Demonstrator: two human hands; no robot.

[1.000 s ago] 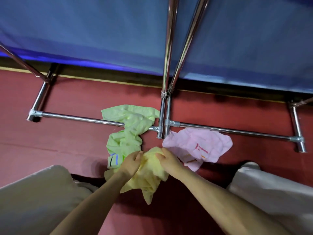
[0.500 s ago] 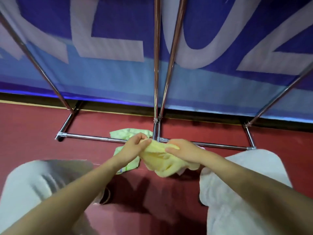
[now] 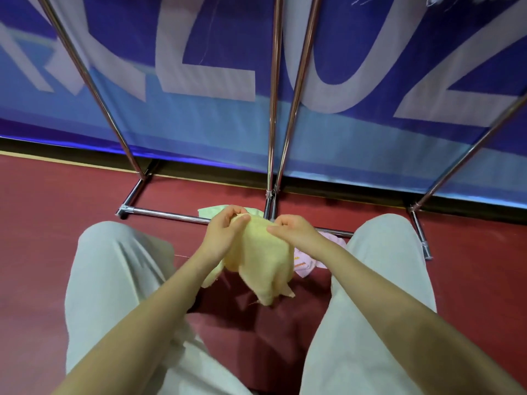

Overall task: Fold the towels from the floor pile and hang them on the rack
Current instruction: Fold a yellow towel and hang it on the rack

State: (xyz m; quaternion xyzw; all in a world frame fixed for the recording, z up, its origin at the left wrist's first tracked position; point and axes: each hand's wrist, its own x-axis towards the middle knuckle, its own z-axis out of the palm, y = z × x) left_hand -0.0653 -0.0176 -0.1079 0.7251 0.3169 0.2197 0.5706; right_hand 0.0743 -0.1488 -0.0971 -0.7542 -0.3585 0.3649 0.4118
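Observation:
A crumpled yellow towel hangs in the air between my knees, off the red floor. My left hand pinches its upper left edge and my right hand pinches its upper right edge, the two hands close together. Behind them, a green towel lies on the floor across the rack's bottom bar, mostly hidden by my hands. A pink towel lies on the floor to the right, partly hidden by my right forearm. The chrome rack rises just ahead with its centre posts above the towels.
My two legs in pale trousers flank the towels. The rack's side feet and slanted side poles spread left and right. A blue banner wall with large pale letters stands right behind the rack.
Both hands lifted the yellow towel from the floor pile up into the air. My head has risen and tilted up, so the rack poles and banner fill more of the view.

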